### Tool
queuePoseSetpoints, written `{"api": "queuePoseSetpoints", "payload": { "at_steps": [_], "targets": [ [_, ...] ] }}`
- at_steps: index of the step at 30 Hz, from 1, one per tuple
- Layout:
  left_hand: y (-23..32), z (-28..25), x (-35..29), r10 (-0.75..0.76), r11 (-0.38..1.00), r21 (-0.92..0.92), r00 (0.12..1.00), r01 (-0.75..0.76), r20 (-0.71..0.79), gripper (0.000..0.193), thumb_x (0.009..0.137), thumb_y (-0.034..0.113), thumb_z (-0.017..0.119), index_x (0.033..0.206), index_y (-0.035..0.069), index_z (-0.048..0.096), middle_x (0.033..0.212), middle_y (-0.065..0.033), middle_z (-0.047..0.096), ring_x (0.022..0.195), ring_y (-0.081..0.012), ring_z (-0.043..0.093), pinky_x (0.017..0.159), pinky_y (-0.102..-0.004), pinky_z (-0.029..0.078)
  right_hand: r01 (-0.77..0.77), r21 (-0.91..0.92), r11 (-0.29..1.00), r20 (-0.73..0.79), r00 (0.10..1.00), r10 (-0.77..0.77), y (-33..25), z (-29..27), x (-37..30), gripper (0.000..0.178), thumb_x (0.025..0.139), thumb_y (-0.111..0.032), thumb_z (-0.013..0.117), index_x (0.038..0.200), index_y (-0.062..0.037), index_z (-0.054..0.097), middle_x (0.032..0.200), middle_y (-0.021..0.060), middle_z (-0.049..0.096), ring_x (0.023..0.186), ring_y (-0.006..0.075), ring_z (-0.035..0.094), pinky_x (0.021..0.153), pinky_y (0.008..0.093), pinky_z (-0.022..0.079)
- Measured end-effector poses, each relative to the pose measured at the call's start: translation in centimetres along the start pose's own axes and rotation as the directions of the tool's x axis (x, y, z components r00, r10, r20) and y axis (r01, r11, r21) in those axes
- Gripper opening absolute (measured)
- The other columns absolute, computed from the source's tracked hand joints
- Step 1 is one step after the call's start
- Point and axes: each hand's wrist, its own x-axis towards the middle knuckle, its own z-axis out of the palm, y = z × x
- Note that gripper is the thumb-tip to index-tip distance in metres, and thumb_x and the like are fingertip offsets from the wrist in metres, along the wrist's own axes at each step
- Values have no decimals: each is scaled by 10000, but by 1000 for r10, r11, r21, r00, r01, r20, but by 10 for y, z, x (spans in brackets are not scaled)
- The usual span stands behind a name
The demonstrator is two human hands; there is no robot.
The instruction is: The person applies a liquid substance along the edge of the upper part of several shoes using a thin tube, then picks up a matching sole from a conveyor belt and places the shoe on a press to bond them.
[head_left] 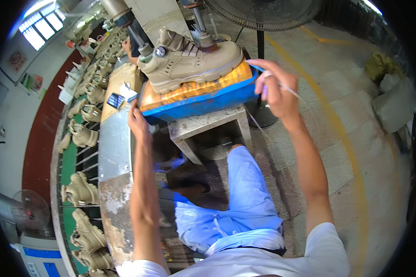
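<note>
A tan shoe with a dial on its side sits on an orange pad in a blue tray, under two metal press rods. My left hand is at the tray's left corner, its fingers stretched out and holding nothing that I can see. Beyond the shoe's toe, my right hand is closed around a thin stick-like tool; a bluish end points toward the toe. What kind of tool it is cannot be made out.
Left of me runs a worn metal-edged bench, with a small dark blue packet on it. Behind it a green conveyor carries several tan shoes. A large fan stands ahead. A co-worker's arm shows at the far bench.
</note>
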Motion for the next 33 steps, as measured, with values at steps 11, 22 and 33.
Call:
{"api": "queuePoseSetpoints", "payload": {
  "at_steps": [11,22,33],
  "targets": [
    [161,26,-179,400,912,-7,886,-410,233,229,933,14,762,1159,-21,756,733,13,642,608,-59,553,614,-212,467,52,-347,936,171,985,9,5,116,-15,670,884,-422,818,1332,17,585,951,273,737,885,466,724,761,520,584],
    [198,71,62,169,956,27,627,-291,761,911,631,266,1036,1375,-28,600,1251,-155,743,1150,-242,695,1019,-399,550,-204,-165,965,395,883,254,61,92,55,1057,681,-532,955,1446,60,529,1333,234,691,1264,324,666,1121,423,489],
    [167,8,-86,993,58,532,106,-845,59,325,904,255,793,1215,332,741,1191,59,593,1201,-158,520,1184,-399,348,-287,-62,956,330,898,291,103,93,42,669,797,-316,885,1375,-89,638,1197,148,768,1131,263,731,982,380,544]
  ]
}}
